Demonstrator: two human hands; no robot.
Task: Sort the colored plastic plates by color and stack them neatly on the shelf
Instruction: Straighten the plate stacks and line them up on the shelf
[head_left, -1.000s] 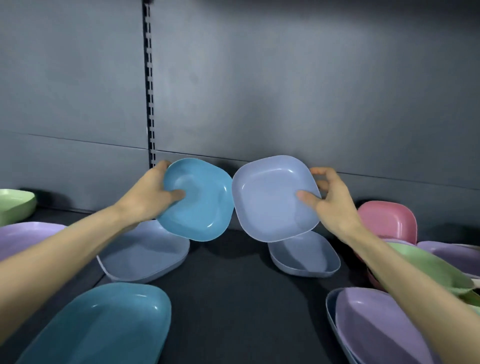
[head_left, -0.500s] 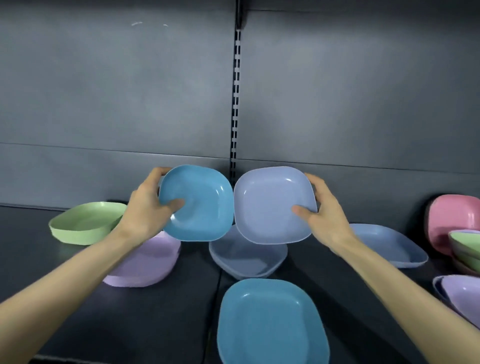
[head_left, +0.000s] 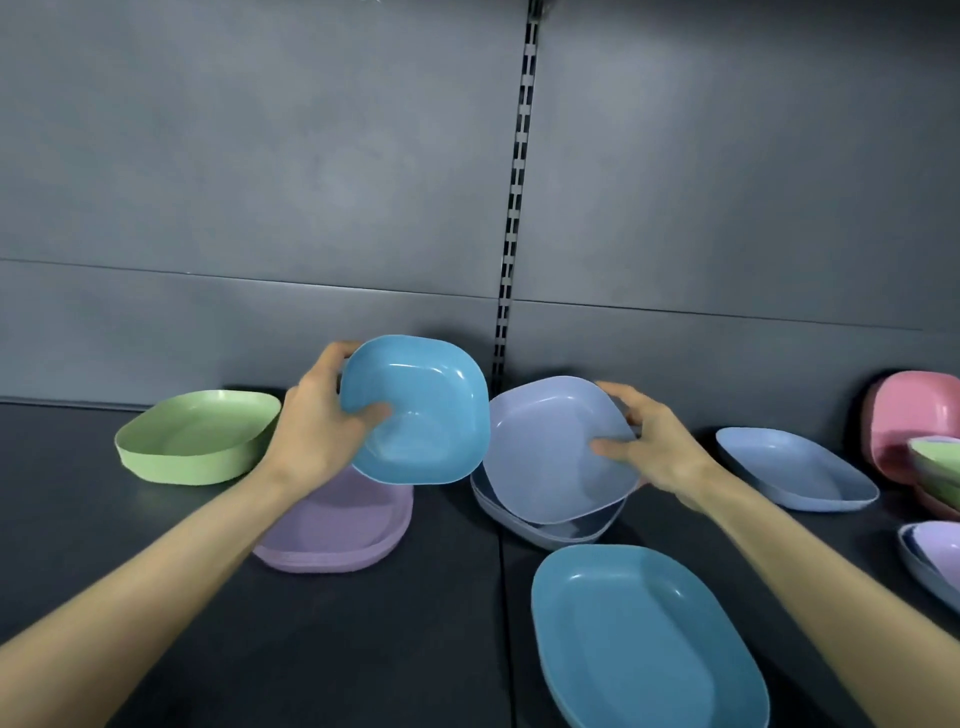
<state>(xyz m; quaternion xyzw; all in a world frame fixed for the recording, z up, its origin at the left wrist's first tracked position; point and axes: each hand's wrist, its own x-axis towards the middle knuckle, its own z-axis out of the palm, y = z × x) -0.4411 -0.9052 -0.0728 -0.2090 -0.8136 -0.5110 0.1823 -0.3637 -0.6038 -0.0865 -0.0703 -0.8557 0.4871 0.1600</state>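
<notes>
on a dark shelf (head_left: 260, 623), a green plate (head_left: 197, 439) sits far left. the left hand (head_left: 317, 431) holds a tilted teal plate (head_left: 421, 410) above a purple stack (head_left: 343, 525), grip curled round its rim. the right hand (head_left: 660, 447) has its grip pinching a periwinkle plate (head_left: 550, 452), tilted just over a matching plate (head_left: 545, 532). a second teal plate (head_left: 644, 639) lies nearer; pink plates (head_left: 914, 415) stand far right

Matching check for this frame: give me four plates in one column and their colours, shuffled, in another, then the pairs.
Plates:
1. left-hand plate
2. right-hand plate
3. far-left plate, resting on the shelf
4. far-right plate, standing on edge

Colours:
A. pink
B. pale blue
C. green
D. bright blue

Pairs: 1-D, 2-B, 3-C, 4-A
</notes>
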